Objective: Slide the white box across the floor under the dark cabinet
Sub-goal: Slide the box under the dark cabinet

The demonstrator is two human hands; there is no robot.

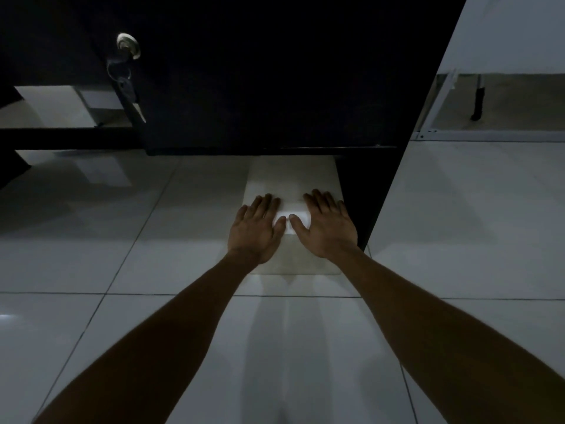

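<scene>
Head view: the box [292, 182] lies flat on the tiled floor [122, 255], its far end just under the lower edge of the cabinet [260, 87]. Left hand [256, 229] and right hand [327, 228] press palm-down on its near half, grips released, fingers spread, thumbs almost touching. A lock [128, 45] shows on the cabinet door.

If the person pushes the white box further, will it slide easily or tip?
The white box looks low and flat, so it probably will not tip. The tiled floor seems glossy, so it likely slides easily under both flat hands.
</scene>
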